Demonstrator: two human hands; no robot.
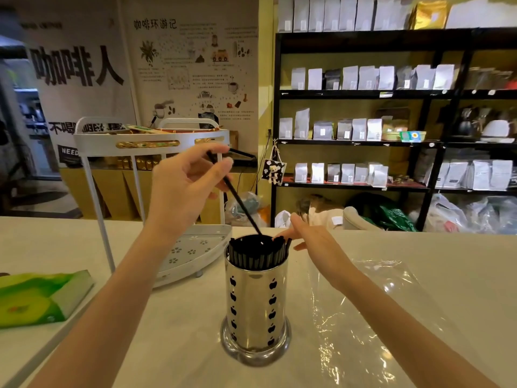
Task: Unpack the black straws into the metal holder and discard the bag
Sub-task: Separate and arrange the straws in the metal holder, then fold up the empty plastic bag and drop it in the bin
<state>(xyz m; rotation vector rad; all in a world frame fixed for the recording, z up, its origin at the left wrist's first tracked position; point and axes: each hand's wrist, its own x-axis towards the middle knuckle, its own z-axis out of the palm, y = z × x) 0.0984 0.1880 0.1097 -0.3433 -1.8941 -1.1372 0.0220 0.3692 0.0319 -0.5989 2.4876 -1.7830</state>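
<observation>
The counter (173,326) carries everything here, with a white rack (195,253) far left of centre and a green box (36,301) at the near left edge. To the right lies the bag (372,312), clear, flat and apparently empty, partly under the right forearm; a careless sweep of that arm could drag it off the counter before it is binned. In the middle stands the holder (256,306), tall and narrow on a round base, already packed with straws (256,252) to its rim. That crowding is the main risk: the left hand (184,186) pinches one straw (237,197) between thumb and fingers, its low end angled into the bundle, and a push against the packed tips could buckle it or tip the holder left. The right hand (310,239) rests with fingers spread at the far right rim, grasping nothing as far as the blur allows, so it steadies only lightly.
</observation>
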